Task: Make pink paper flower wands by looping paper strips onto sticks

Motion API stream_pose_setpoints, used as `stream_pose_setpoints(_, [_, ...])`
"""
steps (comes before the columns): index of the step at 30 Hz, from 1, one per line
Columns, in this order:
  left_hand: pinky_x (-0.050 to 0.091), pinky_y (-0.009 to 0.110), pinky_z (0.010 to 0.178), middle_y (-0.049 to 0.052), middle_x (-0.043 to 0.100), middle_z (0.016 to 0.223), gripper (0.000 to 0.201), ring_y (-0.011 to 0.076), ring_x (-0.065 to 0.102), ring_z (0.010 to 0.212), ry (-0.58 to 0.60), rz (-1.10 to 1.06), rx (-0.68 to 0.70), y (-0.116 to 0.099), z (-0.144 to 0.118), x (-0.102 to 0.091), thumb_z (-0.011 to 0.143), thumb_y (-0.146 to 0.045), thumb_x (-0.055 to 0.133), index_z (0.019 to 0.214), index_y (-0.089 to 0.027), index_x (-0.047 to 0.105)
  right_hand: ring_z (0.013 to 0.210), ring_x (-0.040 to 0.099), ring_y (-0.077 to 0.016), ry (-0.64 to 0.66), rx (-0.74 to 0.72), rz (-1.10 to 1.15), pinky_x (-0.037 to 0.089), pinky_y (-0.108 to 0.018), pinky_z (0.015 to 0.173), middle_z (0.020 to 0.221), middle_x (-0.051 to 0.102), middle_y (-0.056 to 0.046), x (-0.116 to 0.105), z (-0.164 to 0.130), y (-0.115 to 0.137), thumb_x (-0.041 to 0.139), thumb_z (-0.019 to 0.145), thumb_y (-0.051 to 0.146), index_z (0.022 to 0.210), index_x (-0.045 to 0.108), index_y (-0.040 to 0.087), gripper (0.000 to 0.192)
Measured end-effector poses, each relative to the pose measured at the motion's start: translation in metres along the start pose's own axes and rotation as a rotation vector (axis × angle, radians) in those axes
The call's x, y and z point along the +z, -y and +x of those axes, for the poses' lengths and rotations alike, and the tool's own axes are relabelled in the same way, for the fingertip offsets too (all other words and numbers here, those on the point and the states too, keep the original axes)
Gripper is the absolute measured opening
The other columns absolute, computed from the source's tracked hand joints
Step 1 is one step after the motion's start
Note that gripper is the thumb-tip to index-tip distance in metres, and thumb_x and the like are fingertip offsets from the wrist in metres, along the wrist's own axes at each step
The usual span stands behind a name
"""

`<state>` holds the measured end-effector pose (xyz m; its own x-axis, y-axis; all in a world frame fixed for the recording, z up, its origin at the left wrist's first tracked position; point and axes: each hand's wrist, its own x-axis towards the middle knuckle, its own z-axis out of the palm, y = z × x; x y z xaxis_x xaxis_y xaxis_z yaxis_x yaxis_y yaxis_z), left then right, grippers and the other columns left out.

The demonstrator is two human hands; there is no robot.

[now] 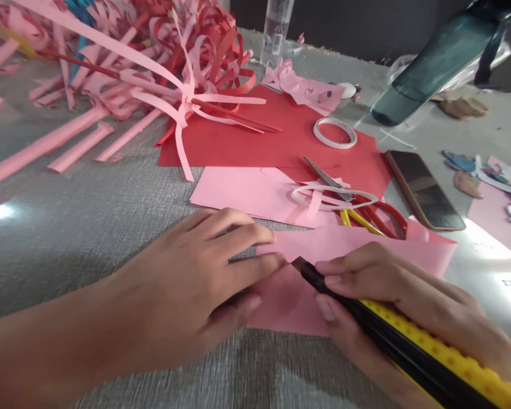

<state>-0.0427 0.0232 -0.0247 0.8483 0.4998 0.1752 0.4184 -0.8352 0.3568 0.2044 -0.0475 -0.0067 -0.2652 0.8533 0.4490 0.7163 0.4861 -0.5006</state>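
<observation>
The left hand (204, 284) lay palm down on the grey table (89, 227), forearm coming in from the lower left, its spread fingers pressing the near edge of a folded pink paper (289, 295) and gripping nothing. The right hand (400, 301) came in from the lower right, closed around a yellow-and-black utility knife (409, 341), forefinger stretched along its top. The knife's long axis ran from lower right up to the left, its dark tip pointing at the left fingertips and resting on the paper. The paper lay between the hands, largely hidden beneath them. Whether a blade was extended could not be made out; the knife's rear ran out of the picture. Beyond lay scissors (344, 193).
</observation>
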Motion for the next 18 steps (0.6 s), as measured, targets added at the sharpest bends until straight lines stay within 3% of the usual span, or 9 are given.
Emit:
stream_pose_setpoints(6, [0.046,0.045,0.103,0.004,0.062,0.137,0.038,0.0281,0.052,0.127,-0.004,0.013,-0.006,-0.0007,0.0,-0.0005,0.097,-0.026,0.057,0.134,-0.03,0.062,0.073,0.072,-0.0051,-0.046,-0.098,-0.036,0.058,-0.011,0.062,0.088,0.072,0.001,0.0034,-0.0064,-0.0031,0.069,0.083,0.011,0.089,0.065,0.023,0.014])
stream_pose_setpoints(12, [0.046,0.046,0.103,0.005,0.062,0.137,0.036,0.0278,0.053,0.127,-0.001,0.019,-0.014,-0.0024,0.0006,-0.0006,0.098,-0.026,0.054,0.133,-0.03,0.063,0.074,0.073,-0.0063,-0.058,-0.089,-0.036,0.059,-0.011,0.064,0.087,0.072,0.0,0.0065,-0.0076,-0.0063,0.065,0.086,0.013,0.089,0.064,0.025,0.012])
stream_pose_setpoints(18, [0.047,0.047,0.101,0.005,0.062,0.137,0.037,0.0284,0.052,0.127,-0.021,0.063,-0.007,-0.0033,-0.0001,-0.0005,0.098,-0.024,0.053,0.133,-0.03,0.063,0.074,0.076,-0.0102,0.044,-0.101,-0.084,0.063,-0.015,0.064,0.088,0.075,-0.001,0.0006,-0.0026,-0.0021,0.067,0.085,0.012,0.092,0.064,0.026,0.016])
